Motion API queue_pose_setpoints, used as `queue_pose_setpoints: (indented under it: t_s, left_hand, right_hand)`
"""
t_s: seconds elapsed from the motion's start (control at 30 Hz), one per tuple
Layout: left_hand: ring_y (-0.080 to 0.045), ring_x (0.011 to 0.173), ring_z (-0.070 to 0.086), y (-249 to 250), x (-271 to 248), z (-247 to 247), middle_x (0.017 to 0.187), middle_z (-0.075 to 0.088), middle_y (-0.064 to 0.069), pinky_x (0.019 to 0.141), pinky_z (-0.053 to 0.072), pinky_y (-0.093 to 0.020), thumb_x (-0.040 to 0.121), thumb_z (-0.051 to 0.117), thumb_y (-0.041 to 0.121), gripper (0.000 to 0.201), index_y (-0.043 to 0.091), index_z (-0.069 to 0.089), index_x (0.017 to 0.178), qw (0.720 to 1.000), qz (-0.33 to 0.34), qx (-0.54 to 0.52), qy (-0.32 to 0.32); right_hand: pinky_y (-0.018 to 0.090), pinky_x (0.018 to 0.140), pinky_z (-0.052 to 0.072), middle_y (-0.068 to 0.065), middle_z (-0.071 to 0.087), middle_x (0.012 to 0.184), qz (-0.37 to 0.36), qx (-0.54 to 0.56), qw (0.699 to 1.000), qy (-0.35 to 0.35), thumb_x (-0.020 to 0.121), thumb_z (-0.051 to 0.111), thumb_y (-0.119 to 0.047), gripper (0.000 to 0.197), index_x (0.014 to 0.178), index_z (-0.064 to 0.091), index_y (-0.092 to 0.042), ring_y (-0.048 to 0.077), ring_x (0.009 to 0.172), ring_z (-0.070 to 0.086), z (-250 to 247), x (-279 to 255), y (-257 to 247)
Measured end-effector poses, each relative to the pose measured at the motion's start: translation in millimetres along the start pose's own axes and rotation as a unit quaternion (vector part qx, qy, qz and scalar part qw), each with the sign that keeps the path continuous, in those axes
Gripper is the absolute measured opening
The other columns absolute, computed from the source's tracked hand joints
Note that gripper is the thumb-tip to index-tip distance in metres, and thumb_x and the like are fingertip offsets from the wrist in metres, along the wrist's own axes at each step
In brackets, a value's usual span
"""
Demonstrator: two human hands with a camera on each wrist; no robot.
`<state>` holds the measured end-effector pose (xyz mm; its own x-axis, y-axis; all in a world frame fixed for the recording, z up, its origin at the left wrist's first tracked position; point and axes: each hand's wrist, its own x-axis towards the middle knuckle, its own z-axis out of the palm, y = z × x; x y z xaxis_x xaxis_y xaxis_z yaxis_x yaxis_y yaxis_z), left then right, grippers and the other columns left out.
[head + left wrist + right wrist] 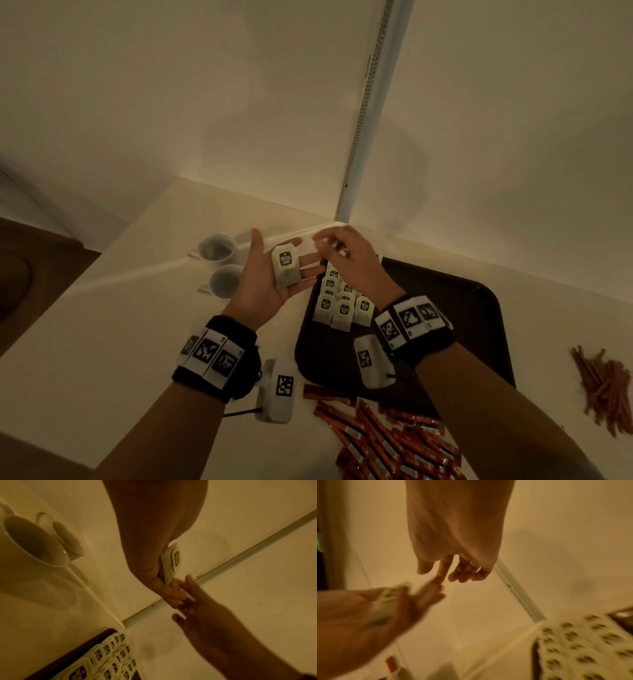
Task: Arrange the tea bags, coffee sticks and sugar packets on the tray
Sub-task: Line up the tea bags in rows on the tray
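My left hand (263,277) lies palm up left of the dark tray (445,308), with a small stack of tea bags (287,269) resting on its straight fingers. The left wrist view shows that stack (174,558) edge-on against the palm. My right hand (342,253) hovers over the tray's far left corner, blurred, its fingers loosely bent and empty; its index finger (443,568) meets the left fingertips. Rows of tea bags (339,301) lie on the tray's left part. Red coffee sticks (394,442) are heaped in front of the tray. Brown sugar packets (603,387) lie to its right.
Two white cups (217,248) (226,281) stand left of my left hand, near the wall. The table sits in a corner, with walls behind and to the right. The right part of the tray (462,342) is bare.
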<state>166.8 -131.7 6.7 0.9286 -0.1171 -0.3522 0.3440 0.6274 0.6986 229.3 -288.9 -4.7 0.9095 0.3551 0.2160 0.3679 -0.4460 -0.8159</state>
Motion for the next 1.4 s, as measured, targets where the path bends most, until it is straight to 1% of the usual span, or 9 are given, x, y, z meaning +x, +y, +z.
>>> queue_pose_setpoints:
  t_s: [0.07, 0.17, 0.23, 0.33, 0.43, 0.53, 0.77, 1.13, 1.4]
  left_hand:
    - [-0.025, 0.092, 0.069, -1.6, 1.4, 5.7, 0.11, 0.07, -0.013, 0.075, 0.057, -0.031, 0.09, 0.01, 0.07, 0.08, 0.014, 0.057, 0.121, 1.0, 0.007, 0.019, -0.022]
    - [-0.022, 0.095, 0.068, -0.6, 0.3, 13.5, 0.11, 0.07, -0.007, 0.076, 0.057, -0.03, 0.09, 0.013, 0.069, 0.074, 0.018, 0.059, 0.118, 0.998, 0.018, 0.039, -0.035]
    - [-0.019, 0.101, 0.068, -1.4, 0.0, 15.7, 0.112, 0.07, -0.004, 0.075, 0.057, -0.027, 0.09, 0.03, 0.059, 0.054, 0.022, 0.061, 0.114, 0.995, 0.059, 0.072, -0.034]
    - [-0.013, 0.093, 0.069, -4.0, -1.7, 16.9, 0.098, 0.072, 0.001, 0.072, 0.053, -0.021, 0.082, 0.058, 0.024, 0.025, 0.016, 0.064, 0.104, 0.988, 0.13, 0.082, -0.018]
    - [-0.012, 0.084, 0.07, -5.2, -2.9, 21.3, 0.09, 0.074, 0.003, 0.07, 0.053, -0.018, 0.078, 0.059, 0.015, 0.023, 0.012, 0.063, 0.101, 0.985, 0.162, 0.046, -0.027]
    - [-0.013, 0.086, 0.07, -3.5, -3.4, 28.5, 0.092, 0.074, 0.003, 0.072, 0.053, -0.019, 0.08, 0.057, 0.01, 0.024, 0.012, 0.06, 0.104, 0.982, 0.183, 0.029, -0.047]
    - [-0.014, 0.087, 0.07, 0.2, -9.4, 38.1, 0.09, 0.074, 0.002, 0.07, 0.053, -0.019, 0.079, 0.058, 0.016, 0.018, 0.013, 0.067, 0.094, 0.978, 0.203, 0.002, -0.051]
    - [-0.014, 0.086, 0.069, -3.1, -17.7, 46.2, 0.096, 0.074, 0.0, 0.071, 0.053, -0.02, 0.08, 0.057, 0.02, 0.02, 0.024, 0.076, 0.079, 0.979, 0.191, -0.013, -0.068]
    - [-0.012, 0.088, 0.068, -8.5, -14.9, 41.4, 0.09, 0.073, 0.003, 0.076, 0.052, -0.021, 0.079, 0.06, 0.018, 0.023, 0.011, 0.065, 0.1, 0.975, 0.217, 0.04, -0.035]
  right_hand:
    - [0.006, 0.072, 0.038, -0.01, 0.051, 0.088, -0.047, -0.004, 0.997, -0.059, 0.086, 0.067, -0.025, 0.012, 0.098, 0.068, -0.024, -0.008, 0.079, 0.048, -2.2, 4.9, -25.6]
    - [0.005, 0.069, 0.036, -0.006, 0.052, 0.081, -0.089, -0.054, 0.99, -0.094, 0.083, 0.07, -0.019, 0.012, 0.092, 0.071, -0.012, -0.005, 0.073, 0.048, -7.5, 12.3, -43.1]
    - [0.008, 0.064, 0.04, -0.007, 0.056, 0.075, -0.073, -0.052, 0.992, -0.088, 0.083, 0.069, -0.017, 0.009, 0.091, 0.07, -0.013, -0.001, 0.066, 0.049, -18.2, 17.7, -54.3]
    - [0.012, 0.06, 0.042, -0.011, 0.06, 0.07, -0.072, -0.053, 0.994, -0.067, 0.083, 0.07, -0.019, 0.009, 0.091, 0.07, -0.016, 0.003, 0.061, 0.051, -36.0, 25.8, -73.7]
    - [0.017, 0.064, 0.043, -0.01, 0.064, 0.071, -0.096, -0.059, 0.993, -0.045, 0.086, 0.067, -0.022, 0.009, 0.086, 0.072, -0.014, 0.002, 0.063, 0.053, -46.6, 30.3, -94.5]
    - [0.008, 0.063, 0.041, -0.017, 0.062, 0.07, -0.1, -0.049, 0.993, -0.032, 0.086, 0.067, -0.019, 0.008, 0.084, 0.072, -0.014, -0.005, 0.064, 0.055, -52.2, 31.7, -106.4]
    - [0.013, 0.058, 0.043, -0.002, 0.065, 0.068, -0.117, -0.048, 0.991, 0.037, 0.083, 0.07, -0.024, 0.012, 0.079, 0.07, -0.012, 0.007, 0.06, 0.056, -55.7, 24.3, -116.3]
    - [0.013, 0.057, 0.045, 0.001, 0.066, 0.066, -0.117, -0.057, 0.99, 0.045, 0.082, 0.071, -0.023, 0.014, 0.078, 0.07, -0.01, 0.005, 0.059, 0.056, -53.0, 16.7, -120.3]
    - [0.019, 0.058, 0.049, -0.002, 0.066, 0.067, -0.092, 0.009, 0.995, 0.04, 0.083, 0.07, -0.018, 0.005, 0.081, 0.068, -0.014, 0.004, 0.056, 0.058, -54.2, 9.4, -108.1]
